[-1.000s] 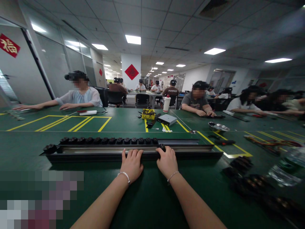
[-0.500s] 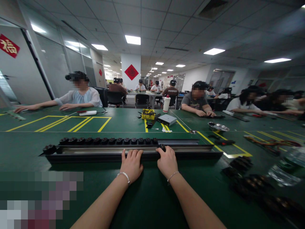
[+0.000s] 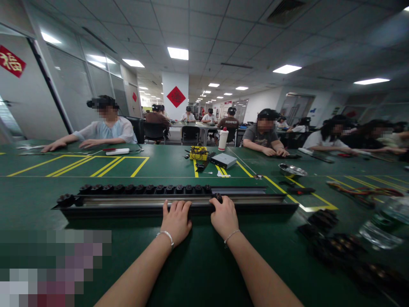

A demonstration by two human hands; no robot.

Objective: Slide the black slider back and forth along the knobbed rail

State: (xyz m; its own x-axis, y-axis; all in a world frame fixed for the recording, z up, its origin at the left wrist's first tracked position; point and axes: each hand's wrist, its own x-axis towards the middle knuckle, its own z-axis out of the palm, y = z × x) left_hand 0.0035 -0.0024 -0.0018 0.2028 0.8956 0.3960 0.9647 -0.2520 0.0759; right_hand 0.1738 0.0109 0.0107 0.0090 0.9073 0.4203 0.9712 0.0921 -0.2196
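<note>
We're in an open-plan office set up as a workshop, w/ green tabletop (image 3: 134, 251) marked out in yellow tape (image 3: 73, 164). Ppl in headgear sit along it, more at a table further back. Ceiling panels (image 3: 179, 53) glow o'head, glass partitions (image 3: 68, 72) on the left, black chairs (image 3: 191, 134) mid-room (plus a red diamond sign (image 3: 176, 97) on the white pillar (image 3: 169, 81)).

Well L of & beyond R hand (image 3: 225, 218)'s grip, a co-worker's outstretched hand (image 3: 53, 146) is now pulled in; pale strip (image 3: 30, 147) by it looks shifted too, blurry.
</note>
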